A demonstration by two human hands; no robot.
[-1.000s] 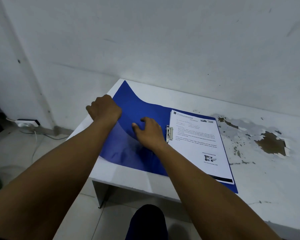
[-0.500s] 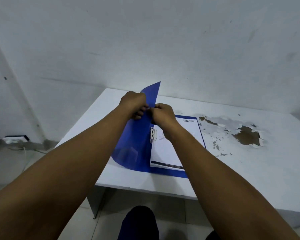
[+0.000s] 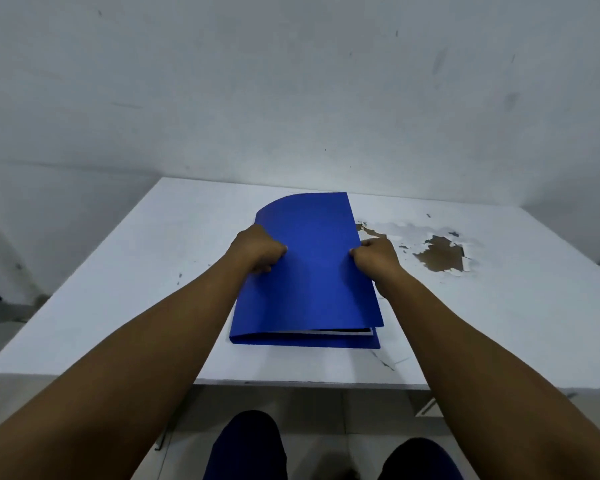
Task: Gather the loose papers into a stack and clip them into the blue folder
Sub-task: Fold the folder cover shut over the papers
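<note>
On the white tabletop (image 3: 125, 271), peeled paint (image 3: 437, 256) lies right of the blue folder (image 3: 312, 271); papers (image 3: 340, 331) are inside. The left hand (image 3: 257, 249) and right hand (image 3: 376, 258) each have a grip grasping the cover's edges.

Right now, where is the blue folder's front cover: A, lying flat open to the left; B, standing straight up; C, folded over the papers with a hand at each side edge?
C: the blue folder is closed over the papers, left hand and right hand gripping its side edges.
</note>
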